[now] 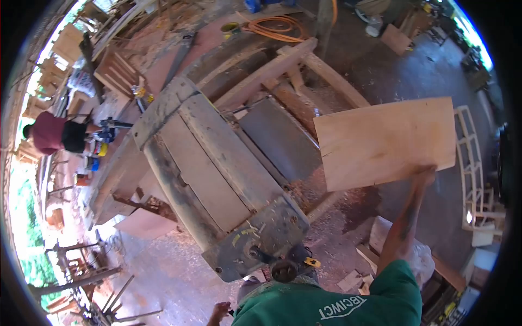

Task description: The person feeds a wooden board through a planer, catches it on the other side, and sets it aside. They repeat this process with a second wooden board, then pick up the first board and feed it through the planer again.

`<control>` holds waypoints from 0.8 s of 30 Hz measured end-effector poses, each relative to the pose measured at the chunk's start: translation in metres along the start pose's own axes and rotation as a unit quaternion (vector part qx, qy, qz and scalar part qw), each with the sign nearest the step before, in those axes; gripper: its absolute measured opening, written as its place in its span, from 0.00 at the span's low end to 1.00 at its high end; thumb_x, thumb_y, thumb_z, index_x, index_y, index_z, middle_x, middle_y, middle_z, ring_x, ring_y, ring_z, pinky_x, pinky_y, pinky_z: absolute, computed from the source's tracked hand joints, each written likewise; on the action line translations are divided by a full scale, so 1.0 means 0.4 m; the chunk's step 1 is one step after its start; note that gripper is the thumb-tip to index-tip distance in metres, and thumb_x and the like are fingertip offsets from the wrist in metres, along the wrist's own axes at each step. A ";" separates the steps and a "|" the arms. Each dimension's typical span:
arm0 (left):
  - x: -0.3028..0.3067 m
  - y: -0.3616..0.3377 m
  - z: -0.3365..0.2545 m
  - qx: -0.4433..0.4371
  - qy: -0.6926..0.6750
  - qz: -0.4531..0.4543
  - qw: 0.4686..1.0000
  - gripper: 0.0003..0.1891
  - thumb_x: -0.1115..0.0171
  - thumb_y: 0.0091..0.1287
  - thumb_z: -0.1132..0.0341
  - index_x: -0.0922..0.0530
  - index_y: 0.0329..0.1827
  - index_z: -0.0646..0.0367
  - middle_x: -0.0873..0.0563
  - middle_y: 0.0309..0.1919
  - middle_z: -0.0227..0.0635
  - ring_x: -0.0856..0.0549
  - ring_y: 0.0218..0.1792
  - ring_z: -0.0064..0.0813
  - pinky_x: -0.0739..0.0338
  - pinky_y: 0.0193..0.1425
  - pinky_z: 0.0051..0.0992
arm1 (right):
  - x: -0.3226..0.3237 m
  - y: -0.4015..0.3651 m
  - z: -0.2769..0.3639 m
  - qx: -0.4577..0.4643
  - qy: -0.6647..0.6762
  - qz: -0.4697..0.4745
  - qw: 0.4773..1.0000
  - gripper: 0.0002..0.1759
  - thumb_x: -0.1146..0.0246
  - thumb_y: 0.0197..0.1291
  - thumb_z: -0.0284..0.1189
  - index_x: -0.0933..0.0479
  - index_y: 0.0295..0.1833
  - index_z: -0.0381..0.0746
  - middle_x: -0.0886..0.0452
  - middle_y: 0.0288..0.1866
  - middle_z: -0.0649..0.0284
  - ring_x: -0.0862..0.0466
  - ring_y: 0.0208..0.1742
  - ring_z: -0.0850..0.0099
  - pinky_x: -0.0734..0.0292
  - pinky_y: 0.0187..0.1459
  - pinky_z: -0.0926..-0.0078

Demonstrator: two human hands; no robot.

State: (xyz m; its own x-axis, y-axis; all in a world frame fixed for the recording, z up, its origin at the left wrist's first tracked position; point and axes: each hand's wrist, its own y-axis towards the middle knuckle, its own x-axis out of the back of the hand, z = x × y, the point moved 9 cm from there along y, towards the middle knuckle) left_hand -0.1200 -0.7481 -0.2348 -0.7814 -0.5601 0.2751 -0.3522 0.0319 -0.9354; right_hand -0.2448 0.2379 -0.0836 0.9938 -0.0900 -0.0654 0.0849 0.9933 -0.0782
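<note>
My right hand [425, 173] grips the near edge of a pale wooden board [386, 142], close to its right corner. The board is held out at the right of a large grey thickness planer [201, 157], beside the planer's metal bed [281, 138]. Low in the view, my left hand [219, 312] hangs beside my body, near the planer's front end. It is small and partly cut off, so its fingers cannot be made out. A handwheel [284, 269] sits on the planer's near end, close to my waist.
Wooden beams [334, 79] form a frame behind the planer. An orange hose [277, 27] lies coiled at the back. Another person [54, 133] bends over at the far left. A slatted wooden frame [470, 163] stands at right. Offcuts [353, 281] and shavings litter the floor.
</note>
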 end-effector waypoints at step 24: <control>-0.133 -0.553 -0.698 -0.554 0.319 0.041 0.768 0.29 0.36 0.52 0.59 0.31 0.53 0.69 0.22 0.45 0.59 0.22 0.48 0.50 0.28 0.52 0.35 | 0.955 -1.778 -0.714 -0.615 -0.127 0.030 0.778 0.41 0.45 0.51 0.55 0.34 0.54 0.27 0.28 0.53 0.45 0.25 0.52 0.59 0.28 0.48 0.68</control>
State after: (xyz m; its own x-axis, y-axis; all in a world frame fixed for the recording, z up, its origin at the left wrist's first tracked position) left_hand -0.1443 -0.4943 0.0196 -0.7934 -0.0093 0.6087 -0.2330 0.9284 -0.2895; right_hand 0.0538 -0.5236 -0.3371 0.9888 0.1261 0.0797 0.0587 0.1617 -0.9851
